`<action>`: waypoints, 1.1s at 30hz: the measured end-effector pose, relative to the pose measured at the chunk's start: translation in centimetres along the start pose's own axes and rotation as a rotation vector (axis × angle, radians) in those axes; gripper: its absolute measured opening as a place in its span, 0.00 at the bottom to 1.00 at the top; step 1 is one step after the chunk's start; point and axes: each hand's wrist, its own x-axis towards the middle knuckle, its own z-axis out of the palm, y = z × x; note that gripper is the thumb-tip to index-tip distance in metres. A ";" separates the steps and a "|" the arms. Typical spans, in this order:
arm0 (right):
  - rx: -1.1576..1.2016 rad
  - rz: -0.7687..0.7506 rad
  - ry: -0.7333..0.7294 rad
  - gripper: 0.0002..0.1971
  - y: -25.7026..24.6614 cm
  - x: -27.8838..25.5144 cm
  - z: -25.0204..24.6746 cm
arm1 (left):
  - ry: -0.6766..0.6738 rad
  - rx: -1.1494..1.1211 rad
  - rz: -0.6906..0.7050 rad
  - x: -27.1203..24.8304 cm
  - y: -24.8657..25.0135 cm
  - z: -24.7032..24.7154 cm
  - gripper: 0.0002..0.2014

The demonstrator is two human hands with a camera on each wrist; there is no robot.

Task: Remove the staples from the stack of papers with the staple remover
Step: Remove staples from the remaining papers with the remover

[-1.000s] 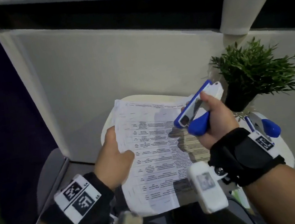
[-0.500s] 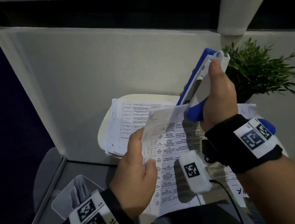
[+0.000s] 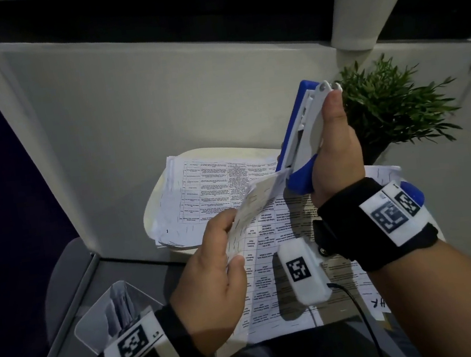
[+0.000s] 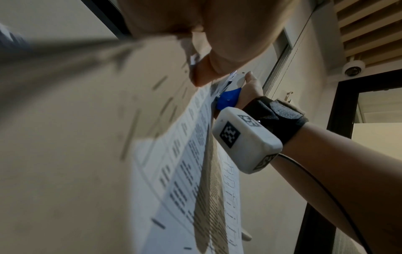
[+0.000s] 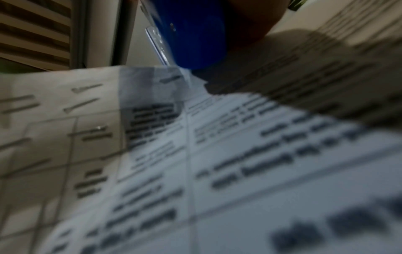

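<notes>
My right hand grips a blue and white staple remover, held nearly upright with its blue nose down on the top corner of a printed sheet. My left hand pinches that stapled sheet bundle by its left edge and bends the corner up towards the tool. The left wrist view shows the remover's blue nose at the paper edge. The blurred right wrist view has the blue nose touching the sheet, with several staples across the paper. A second paper stack lies on the small round table.
A potted green plant stands right behind the remover. A white partition wall rises close behind the table. A clear cup of paper scraps sits low at the left. Another blue tool peeks out behind my right wrist.
My right hand has swung the remover from a slant to nearly upright. My left hand moved right and lifted a sheet corner to the tool's nose. The view shifted down, revealing the cup.
</notes>
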 end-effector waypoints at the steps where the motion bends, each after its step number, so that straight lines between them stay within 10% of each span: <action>1: -0.011 -0.008 -0.009 0.20 -0.1 -0.1 0.0 | 0.001 0.003 0.003 0.0 -0.1 0.0 0.23; 10: -0.053 -0.036 0.013 0.25 -0.2 0.0 0.0 | -0.010 -0.022 -0.004 -0.1 0.1 0.3 0.22; 18: 0.214 0.205 0.155 0.19 0.5 -0.2 -0.7 | -0.019 -0.133 -0.115 1.7 -0.7 -0.8 0.28; 28: 0.072 0.428 -0.004 0.21 1.1 0.8 -2.0 | -0.102 -0.218 -0.230 1.6 -1.9 -0.7 0.31; 33: 0.139 0.338 0.254 0.19 0.9 1.6 -2.6 | -0.063 -0.211 -0.269 2.1 -2.7 -1.0 0.34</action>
